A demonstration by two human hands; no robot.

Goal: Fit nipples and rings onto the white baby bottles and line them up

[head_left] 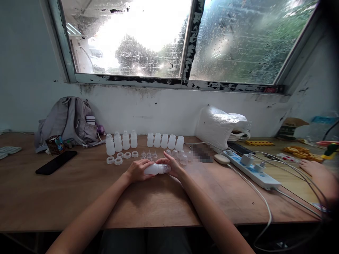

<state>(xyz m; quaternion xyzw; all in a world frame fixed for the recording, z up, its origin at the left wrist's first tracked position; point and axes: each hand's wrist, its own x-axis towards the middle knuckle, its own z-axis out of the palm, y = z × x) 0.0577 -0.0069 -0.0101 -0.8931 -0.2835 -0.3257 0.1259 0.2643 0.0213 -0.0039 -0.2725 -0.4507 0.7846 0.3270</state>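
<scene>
A translucent white bottle [152,169] lies sideways between my two hands above the front half of the table. My left hand [137,170] is wrapped round its base end. At its clear capped end, on the right, my right hand [173,165] holds the cap [165,168]. Behind my hands are several white rings [118,161], several small clear teats [149,155] and several clear caps [183,157]. Farther back, several bottles with tops [118,141] stand at the left, and a row of open bottles [164,141] stands to their right.
A phone [56,162], a small box [55,144] and a grey backpack [70,121] are at the left. At the right are a power strip [251,171] with cables, a round white pad [221,159] and a white bag [219,125]. Another person's hand [315,168] is at the far right.
</scene>
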